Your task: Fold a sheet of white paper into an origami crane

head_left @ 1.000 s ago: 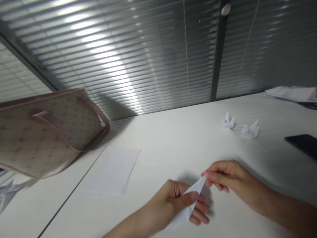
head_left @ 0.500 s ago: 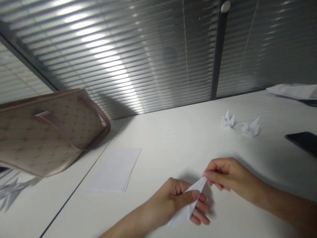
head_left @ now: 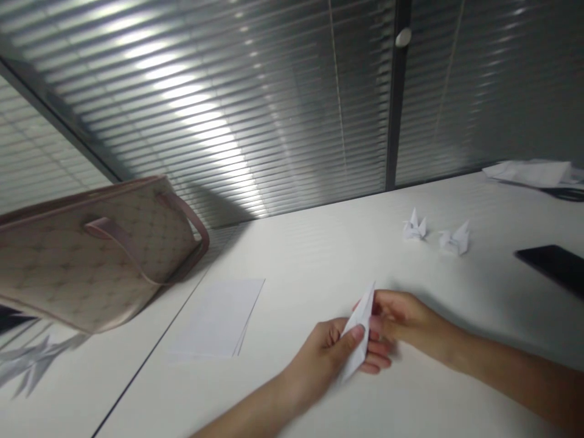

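Note:
A narrow folded white paper piece (head_left: 360, 331) stands nearly upright low in the middle of the white table (head_left: 319, 255). My left hand (head_left: 331, 353) pinches its lower part between thumb and fingers. My right hand (head_left: 404, 319) is closed on the paper's right side, just behind it, with its fingertips partly hidden by the paper.
Two small folded white paper figures (head_left: 414, 227) (head_left: 455, 239) sit at the back right. A stack of white sheets (head_left: 219, 319) lies to the left. A beige patterned handbag (head_left: 91, 255) is at far left, a black phone (head_left: 554, 264) at right, and window blinds (head_left: 255, 103) behind.
The paper piece has swung from lying slanted to nearly upright. My right hand moved from its tip to its right side, closer to the left hand. The view shifted slightly.

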Available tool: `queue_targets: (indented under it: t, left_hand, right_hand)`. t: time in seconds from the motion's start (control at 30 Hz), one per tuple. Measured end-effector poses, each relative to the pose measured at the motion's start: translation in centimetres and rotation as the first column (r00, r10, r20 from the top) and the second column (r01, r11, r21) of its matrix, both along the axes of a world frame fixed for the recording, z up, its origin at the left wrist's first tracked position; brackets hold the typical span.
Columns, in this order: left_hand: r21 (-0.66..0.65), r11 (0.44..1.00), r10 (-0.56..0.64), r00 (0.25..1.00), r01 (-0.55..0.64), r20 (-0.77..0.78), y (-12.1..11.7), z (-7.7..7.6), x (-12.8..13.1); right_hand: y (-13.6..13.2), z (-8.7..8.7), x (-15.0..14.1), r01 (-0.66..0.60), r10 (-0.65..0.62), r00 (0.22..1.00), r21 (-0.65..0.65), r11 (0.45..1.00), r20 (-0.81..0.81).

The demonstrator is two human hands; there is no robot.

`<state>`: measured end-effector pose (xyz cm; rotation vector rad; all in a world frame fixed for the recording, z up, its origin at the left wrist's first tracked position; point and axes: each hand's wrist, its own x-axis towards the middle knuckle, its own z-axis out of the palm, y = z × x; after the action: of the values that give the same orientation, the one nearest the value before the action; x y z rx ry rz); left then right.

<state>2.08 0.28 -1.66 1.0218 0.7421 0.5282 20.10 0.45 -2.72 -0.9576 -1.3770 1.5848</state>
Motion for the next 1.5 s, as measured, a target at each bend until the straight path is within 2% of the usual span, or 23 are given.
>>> queue_targets:
  t: [0.1,0.23,0.47,0.63,0.77,0.93,1.07,1.13,1.17,1.2,1.23,1.27,1.3,1.37,1.4,1.43,1.47,1.5]
  left_hand:
    - [-0.006,1.000,-0.020,0.998,0.020,-0.065,0.5,0.3,0.4]
    - [0.018,0.996,0.085,0.986,-0.083,-0.144,1.2,0.6,0.8]
    - [0.093,0.980,0.183,0.977,-0.173,-0.111,2.1,0.1,1.4]
    - [0.089,0.986,0.151,0.982,-0.141,-0.113,1.9,0.2,1.3]
    - [0.071,0.990,0.127,0.986,-0.120,-0.106,1.7,0.3,1.1]
    - [0.114,0.992,-0.046,0.999,0.045,0.003,1.9,0.3,0.8]
    - [0.145,0.989,-0.008,0.997,0.019,-0.078,1.8,0.4,0.9]
    - [0.115,0.993,-0.020,0.995,0.031,-0.094,1.8,0.5,0.7]
    - [0.087,0.995,-0.043,0.996,0.050,-0.082,2.0,0.6,0.5]
    - [0.050,0.996,-0.073,0.995,0.076,-0.063,2.1,0.7,0.3]
    - [0.011,0.994,-0.108,0.993,0.109,-0.046,2.3,0.8,0.0]
    - [-0.023,0.990,-0.140,0.990,0.139,-0.033,2.6,0.9,-0.2]
    - [-0.051,0.983,-0.180,0.983,0.178,-0.030,2.8,1.0,-0.5]
    - [-0.071,0.972,-0.225,0.974,0.223,-0.030,3.1,1.1,-0.9]
    - [-0.076,0.964,-0.259,0.965,0.256,-0.028,3.2,1.1,-1.0]
    - [-0.076,0.954,-0.292,0.956,0.289,-0.024,3.3,1.2,-1.1]
    - [-0.073,0.944,-0.324,0.946,0.322,-0.019,3.3,1.2,-1.1]
    - [-0.066,0.934,-0.352,0.936,0.350,-0.014,3.3,1.2,-1.1]
  right_hand:
    - [0.3,-0.5,-0.9,0.090,-0.090,0.996,0.005,0.996,0.025]
    - [1.6,-0.9,-1.1,0.163,-0.163,0.986,-0.002,0.987,0.043]
    - [2.8,-0.4,-1.7,0.225,-0.225,0.974,-0.014,0.974,0.028]
    - [2.3,-0.3,-2.0,0.282,-0.283,0.959,-0.021,0.959,-0.022]
    - [2.0,-0.4,-1.7,0.275,-0.275,0.961,-0.013,0.961,-0.029]
    - [1.7,-0.7,-0.9,0.250,-0.250,0.968,-0.004,0.968,-0.013]
    - [1.4,-1.1,-0.8,0.188,-0.188,0.982,-0.011,0.982,0.003]
    - [1.3,-1.2,-0.7,0.210,-0.210,0.978,0.027,0.977,-0.001]
    - [1.3,-1.2,-0.5,0.254,-0.255,0.967,0.097,0.962,-0.002]
    - [1.3,-1.0,-0.2,0.316,-0.322,0.947,0.211,0.925,-0.004]
    - [1.4,-0.8,0.3,0.364,-0.390,0.921,0.361,0.859,0.001]
    - [1.4,-0.4,0.9,0.376,-0.456,0.890,0.533,0.758,0.020]
    - [1.5,0.0,1.5,0.328,-0.503,0.863,0.696,0.638,0.054]
    - [1.5,1.0,2.7,-0.033,-0.477,0.837,0.896,0.443,0.266]
    - [1.4,1.4,3.1,-0.200,-0.446,0.825,0.918,0.344,0.347]
    - [1.3,1.8,3.3,-0.284,-0.437,0.817,0.922,0.264,0.376]
    - [1.2,2.1,3.4,-0.315,-0.430,0.824,0.929,0.195,0.370]
    - [1.1,2.3,3.4,-0.335,-0.413,0.832,0.929,0.158,0.371]
